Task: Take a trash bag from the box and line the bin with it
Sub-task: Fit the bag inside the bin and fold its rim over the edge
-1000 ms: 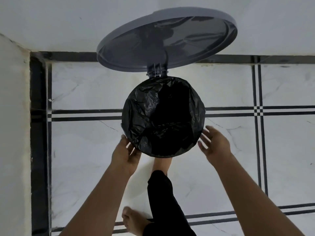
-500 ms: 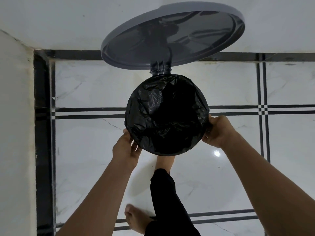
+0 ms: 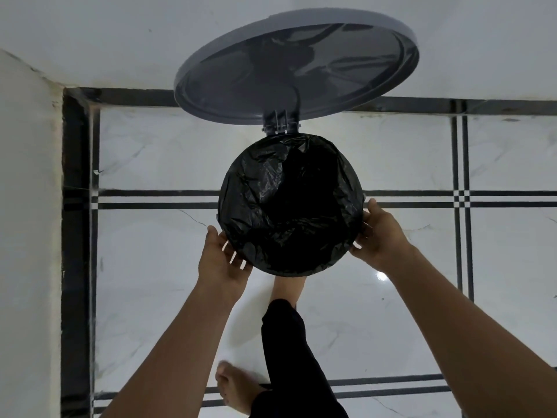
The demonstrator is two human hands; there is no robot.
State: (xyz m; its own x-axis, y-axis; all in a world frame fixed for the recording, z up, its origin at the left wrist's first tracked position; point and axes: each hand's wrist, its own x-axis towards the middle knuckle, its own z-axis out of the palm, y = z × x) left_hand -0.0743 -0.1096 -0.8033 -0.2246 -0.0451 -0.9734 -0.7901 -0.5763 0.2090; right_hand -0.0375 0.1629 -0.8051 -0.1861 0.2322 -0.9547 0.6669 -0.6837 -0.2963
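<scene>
While the lid (image 3: 297, 67) stood propped open, you were on the final step: trash bag (image 3: 291, 203) already inside the bin (image 3: 363, 195), its edge folded over the rim. Left hand (image 3: 221, 257) cupped the near-left rim, fingers spread and straight, no grip on the plastic. Right hand (image 3: 378, 233) likewise pressed the right side, uncurled. Next, I'd judge: smooth the fold down all round, then drop the lid.

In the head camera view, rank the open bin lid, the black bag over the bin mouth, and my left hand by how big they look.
1. bin lid, largest, though tilted up toward the camera, so nearness may inflate it.
2. black bag stretched over the bin mouth.
3. left hand, clearly smallest.
</scene>
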